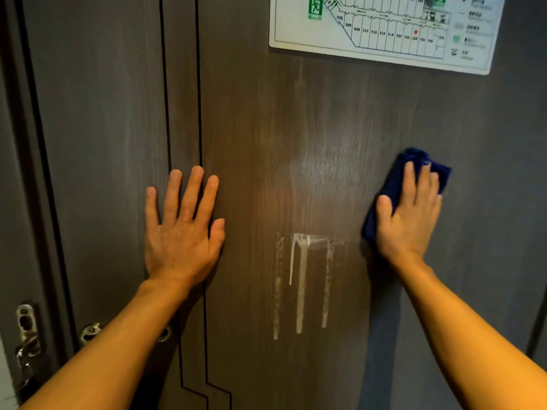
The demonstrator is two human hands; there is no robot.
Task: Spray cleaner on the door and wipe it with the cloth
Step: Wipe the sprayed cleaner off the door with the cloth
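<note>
A dark wood-grain door (296, 119) fills the view. My left hand (182, 229) lies flat against it, fingers spread, holding nothing. My right hand (410, 214) presses a folded blue cloth (393, 182) onto the door at the right. Between the hands, white streaks of cleaner (300, 279) run down the door from a short horizontal smear, with a faint wet sheen above them. No spray bottle is in view.
An evacuation-plan sign (384, 25) is fixed to the door at the top right. Two thin black inlay lines (199, 84) run down the door left of centre. A metal latch plate (26, 329) and door hardware (90, 332) sit at the lower left.
</note>
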